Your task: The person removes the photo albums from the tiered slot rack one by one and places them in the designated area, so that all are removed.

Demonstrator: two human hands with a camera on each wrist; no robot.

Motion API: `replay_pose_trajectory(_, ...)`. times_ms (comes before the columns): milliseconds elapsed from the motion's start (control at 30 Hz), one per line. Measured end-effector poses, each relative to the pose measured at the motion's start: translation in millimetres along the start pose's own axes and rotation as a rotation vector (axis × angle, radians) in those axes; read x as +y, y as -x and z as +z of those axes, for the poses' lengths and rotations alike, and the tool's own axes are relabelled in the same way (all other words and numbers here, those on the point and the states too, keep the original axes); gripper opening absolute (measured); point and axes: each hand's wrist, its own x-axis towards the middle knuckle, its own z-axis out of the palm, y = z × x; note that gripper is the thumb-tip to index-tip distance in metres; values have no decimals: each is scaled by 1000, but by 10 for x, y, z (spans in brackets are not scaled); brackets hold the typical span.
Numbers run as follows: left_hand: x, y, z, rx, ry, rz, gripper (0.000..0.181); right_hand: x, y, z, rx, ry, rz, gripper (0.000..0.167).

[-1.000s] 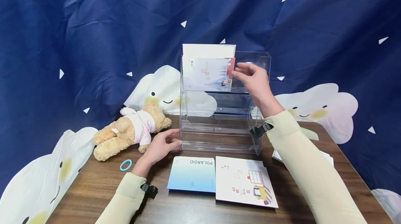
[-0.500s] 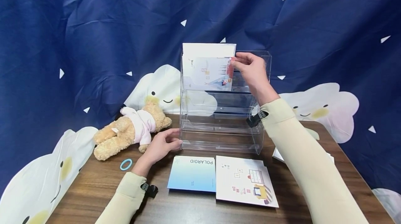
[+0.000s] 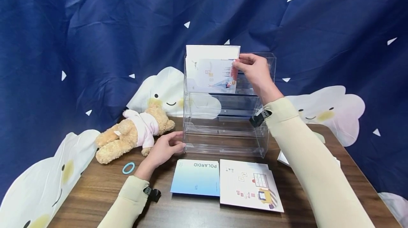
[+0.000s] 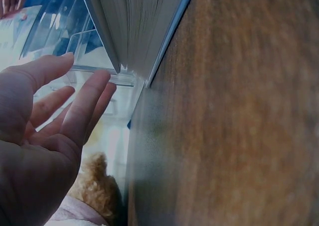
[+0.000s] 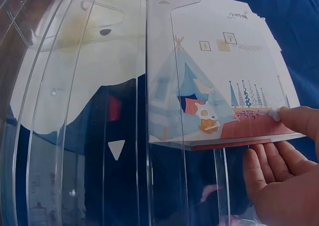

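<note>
A clear tiered display rack (image 3: 223, 149) stands on the table. In its top tier, at the left end, sit white notebooks; the front illustrated notebook (image 3: 210, 74) shows a blue tent drawing (image 5: 182, 96) in the right wrist view. My right hand (image 3: 256, 75) pinches that notebook's right edge, thumb (image 5: 299, 117) on the cover and fingers behind the edge. My left hand (image 3: 164, 150) rests with loosely extended fingers at the rack's lower left side. A blue notebook marked POLAROID (image 3: 195, 178) and another white illustrated notebook (image 3: 250, 185) lie before the rack.
A teddy bear (image 3: 145, 129) in a pink top lies left of the rack, near a light-blue ring (image 3: 123, 170). White booklets (image 3: 283, 158) lie at the right, partly hidden by my right sleeve. A blue curtain (image 3: 127, 26) hangs behind the table.
My right hand has moved slightly up and left onto the front notebook's edge, its thumb now over the cover. The left hand has stayed at the rack's side.
</note>
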Motion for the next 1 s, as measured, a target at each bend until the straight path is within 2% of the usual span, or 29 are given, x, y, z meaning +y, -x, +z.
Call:
replay_pose_trajectory(233,2,-2,-2,2,12,23,58,-15,3,10,6,-2,-12,36)
replay_pose_trajectory(667,-2,-7,10,-11,24,15,59,10,28,-21,-42,-100,-45,30)
replay_pose_trajectory(1000,8,-21,-4,-16,33,-6,59,-78,43,-67,-22,-61,-58,30)
